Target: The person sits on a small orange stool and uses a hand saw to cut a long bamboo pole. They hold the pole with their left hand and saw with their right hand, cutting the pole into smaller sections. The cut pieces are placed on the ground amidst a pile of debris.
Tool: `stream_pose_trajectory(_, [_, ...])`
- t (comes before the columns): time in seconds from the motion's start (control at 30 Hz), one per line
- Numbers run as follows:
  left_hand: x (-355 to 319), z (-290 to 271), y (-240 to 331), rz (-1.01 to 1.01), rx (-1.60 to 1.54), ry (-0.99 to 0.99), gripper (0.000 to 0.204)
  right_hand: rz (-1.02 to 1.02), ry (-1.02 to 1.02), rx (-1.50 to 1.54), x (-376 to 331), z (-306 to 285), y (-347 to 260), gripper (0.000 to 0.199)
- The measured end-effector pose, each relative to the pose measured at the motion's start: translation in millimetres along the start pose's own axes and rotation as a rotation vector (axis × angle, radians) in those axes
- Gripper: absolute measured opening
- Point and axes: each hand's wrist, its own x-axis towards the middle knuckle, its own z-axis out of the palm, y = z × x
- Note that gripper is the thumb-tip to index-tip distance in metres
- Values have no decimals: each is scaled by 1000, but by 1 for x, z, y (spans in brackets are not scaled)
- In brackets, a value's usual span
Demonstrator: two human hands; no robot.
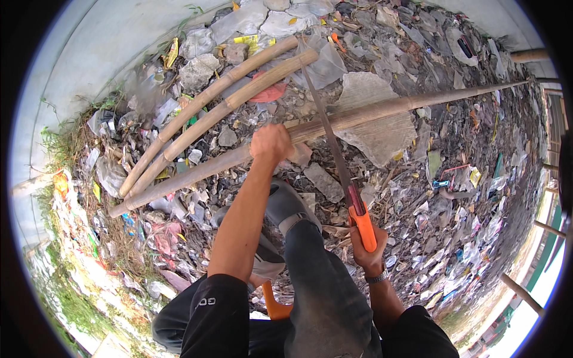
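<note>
Bamboo pole [382,110] clamped under my left hand [271,143]; my right hand [368,253] fisted around orange saw handle [364,227], blade across the pole.

The left hand [271,143] gripped a long bamboo pole [382,110] lying across litter-strewn ground [453,197]. The right hand [370,253] held the orange handle of a saw [334,143], its blade resting across the pole just beside the left hand. Two more bamboo poles [221,101] lay side by side nearby.

Saw [334,143] across bamboo pole [382,110] — orange-handled
</note>
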Motion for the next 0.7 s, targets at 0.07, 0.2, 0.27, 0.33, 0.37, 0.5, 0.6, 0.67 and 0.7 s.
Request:
stream_pose_trajectory(0.07, [-2,-5,1,-7,-2,-19,34,37,-25,-41,-25,-15,3,15])
stream_pose_trajectory(0.2, [-1,-4,1,1,6,-20,35,1,-60,-259,-73,-48,1,17])
stream_pose_trajectory(0.27, [0,-4,-1,2,-6,-3,35,-28,-65,-300,-78,-52,-2,17])
stream_pose_trajectory(0.33, [-1,-6,1,0,-1,-10,34,-23,-60,-276,-75,-51,-2,15])
stream_pose_trajectory(0.37, [-2,-7,2,-1,3,-12,33,-22,-52,-253,-73,-50,-2,14])
stream_pose_trajectory(0.5, [-4,0,1,12,-25,50,32,-13,-34,-119,-30,-23,-4,11])
stream_pose_trajectory(0.6, [-3,-1,0,24,-21,22,31,19,-25,-118,-9,-10,-13,10])
stream_pose_trajectory(0.67, [-2,-1,0,21,-15,9,31,32,-7,-100,-6,-6,-18,10])
stream_pose_trajectory(0.7, [-3,0,1,10,-16,7,31,33,-1,-73,-7,-6,-20,10])
